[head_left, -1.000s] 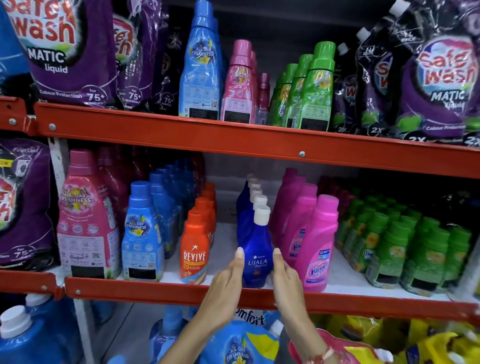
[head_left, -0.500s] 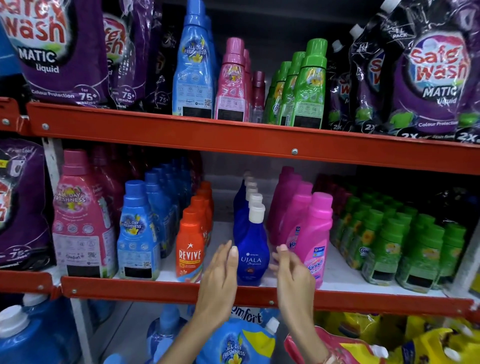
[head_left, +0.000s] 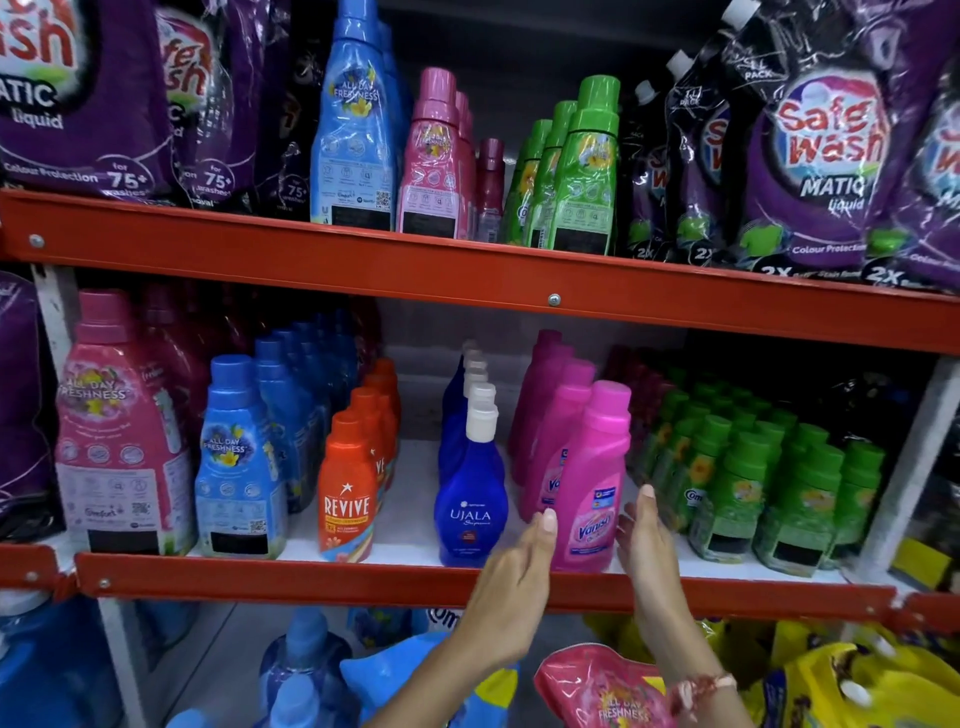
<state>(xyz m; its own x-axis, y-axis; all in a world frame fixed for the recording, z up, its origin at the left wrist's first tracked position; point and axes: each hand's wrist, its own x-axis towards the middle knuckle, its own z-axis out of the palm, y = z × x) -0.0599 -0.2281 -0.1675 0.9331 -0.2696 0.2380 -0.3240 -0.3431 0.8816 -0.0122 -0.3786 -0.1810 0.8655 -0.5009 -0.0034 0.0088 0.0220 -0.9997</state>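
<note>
A pink Vanish bottle (head_left: 592, 483) stands at the front of its row on the middle shelf (head_left: 311, 577). My left hand (head_left: 511, 587) is on its left side and my right hand (head_left: 647, 551) on its right, both with straight fingers flanking the bottle's base. Whether the fingertips touch it is unclear. A dark blue Ujala bottle (head_left: 470, 499) with a white cap stands just left of my left hand, heading its own row.
Orange Revive bottles (head_left: 347, 493), blue (head_left: 236, 467) and pink (head_left: 119, 441) All Day Freshness bottles stand to the left, green bottles (head_left: 748, 488) to the right. The top shelf (head_left: 467, 275) holds purple Safe Wash pouches (head_left: 826, 156) and more bottles. Pouches (head_left: 608, 691) lie below.
Both hands have moved right, from either side of the blue Ujala bottle to either side of the pink Vanish bottle. The view shifted right with them.
</note>
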